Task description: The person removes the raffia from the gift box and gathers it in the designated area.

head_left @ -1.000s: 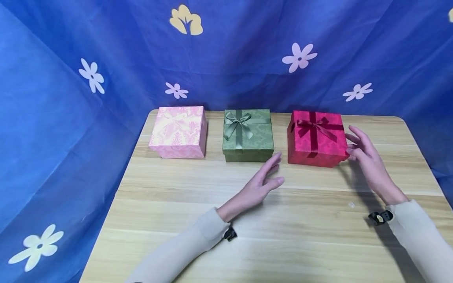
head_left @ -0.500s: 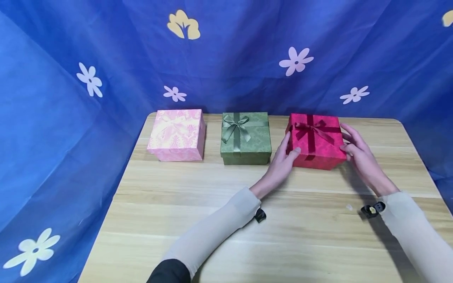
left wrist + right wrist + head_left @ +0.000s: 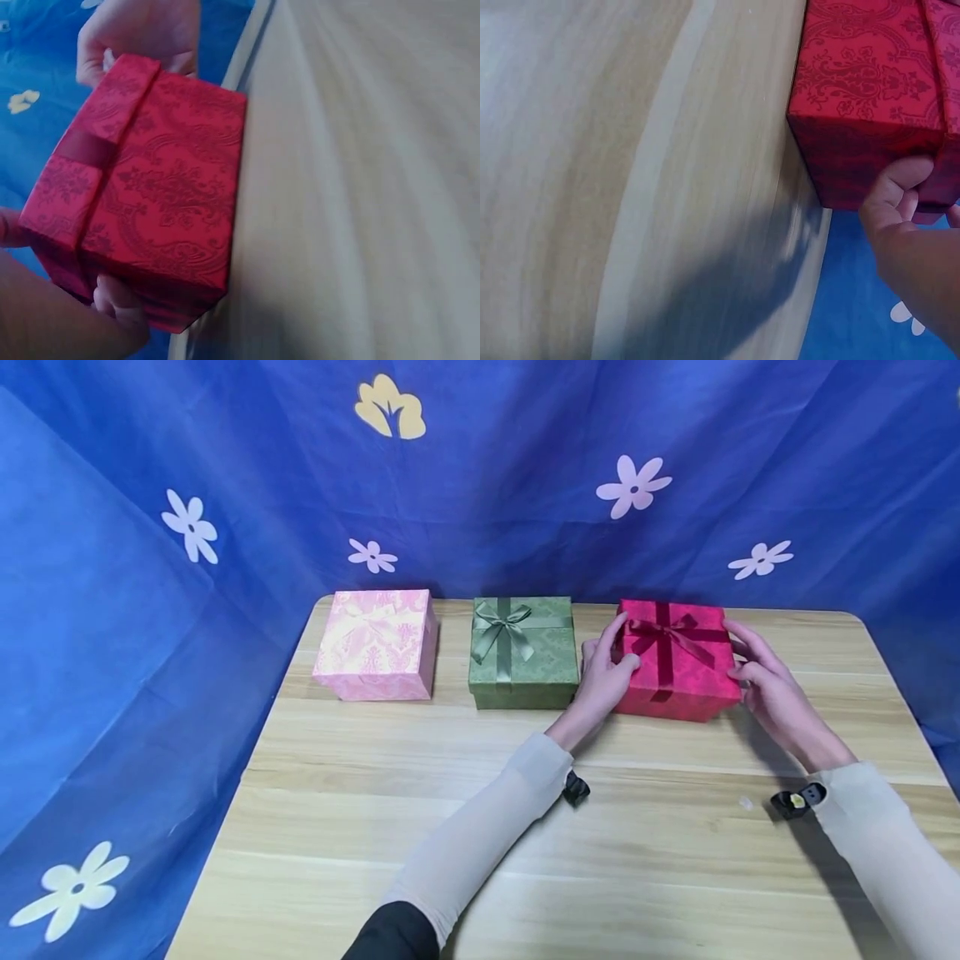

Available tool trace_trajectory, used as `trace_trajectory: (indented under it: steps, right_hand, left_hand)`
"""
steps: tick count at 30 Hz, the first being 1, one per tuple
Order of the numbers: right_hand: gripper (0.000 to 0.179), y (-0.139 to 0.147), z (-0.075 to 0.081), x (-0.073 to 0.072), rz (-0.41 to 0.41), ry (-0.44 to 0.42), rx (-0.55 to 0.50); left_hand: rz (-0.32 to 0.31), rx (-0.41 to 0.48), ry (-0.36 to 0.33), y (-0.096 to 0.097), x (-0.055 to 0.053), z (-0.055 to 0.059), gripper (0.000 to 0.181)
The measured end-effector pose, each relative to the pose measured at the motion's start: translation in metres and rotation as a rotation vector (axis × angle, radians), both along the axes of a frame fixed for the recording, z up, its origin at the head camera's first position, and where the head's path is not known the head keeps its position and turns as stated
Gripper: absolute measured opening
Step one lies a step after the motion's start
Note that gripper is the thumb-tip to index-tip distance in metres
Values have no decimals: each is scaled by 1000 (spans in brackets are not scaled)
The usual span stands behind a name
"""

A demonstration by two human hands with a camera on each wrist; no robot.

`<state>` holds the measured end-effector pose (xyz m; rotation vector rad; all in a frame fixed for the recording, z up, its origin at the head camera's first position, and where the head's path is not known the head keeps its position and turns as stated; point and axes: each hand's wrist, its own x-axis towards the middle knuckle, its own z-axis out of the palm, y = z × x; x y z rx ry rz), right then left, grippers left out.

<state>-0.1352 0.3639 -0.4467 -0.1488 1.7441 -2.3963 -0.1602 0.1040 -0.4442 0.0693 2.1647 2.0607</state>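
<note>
Gripping red box (image 3: pixel 701 681) from both sides, left hand (image 3: pixel 602 681) on its left, right hand (image 3: pixel 776 697) on its right, fingers and thumbs bent against it; red box on table (image 3: pixel 660 852), right end of row near back edge, dark red bow (image 3: pixel 666 632) on top; green box (image 3: pixel 536 664) in middle, pink box (image 3: pixel 375 652) at left end, blue flower-print cloth (image 3: pixel 510 485) behind

Screened-off tabletop setting, kind of room unclear: flower-print blue curtain (image 3: pixel 480 510) behind and beside a wood-grain table (image 3: pixel 315 810)
</note>
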Motion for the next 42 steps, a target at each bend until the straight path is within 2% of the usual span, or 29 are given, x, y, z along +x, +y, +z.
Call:
trace_trajectory:
  steps: [3, 7, 11, 17, 22, 26, 32, 37, 42]
  right_hand:
    - [71, 1, 1, -1, 11, -10, -21]
    - [71, 3, 0, -2, 11, -16, 4]
    - [72, 3, 1, -3, 3, -19, 25]
    - [71, 6, 2, -2, 16, -31, -8]
    - [70, 9, 6, -1, 21, -15, -38]
    - [70, 7, 8, -3, 22, -4, -50]
    - [70, 9, 12, -3, -21, 2, -52]
    - [67, 9, 17, -4, -35, 26, -20]
    - [67, 7, 25, -2, -13, 63, -60]
  left_hand:
    - [10, 9, -2, 2, -3, 2, 72]
    - [26, 21, -6, 3, -5, 4, 70]
    - [43, 11, 3, 3, -5, 5, 71]
    - [43, 17, -11, 5, -2, 8, 72]
    - [27, 20, -8, 6, 0, 13, 73]
    - [44, 10, -4, 4, -1, 18, 73]
    - [52, 12, -4, 7, -5, 25, 71]
    - [61, 11, 11, 6, -6, 29, 71]
    - [66, 21, 77, 2, -5, 35, 68]
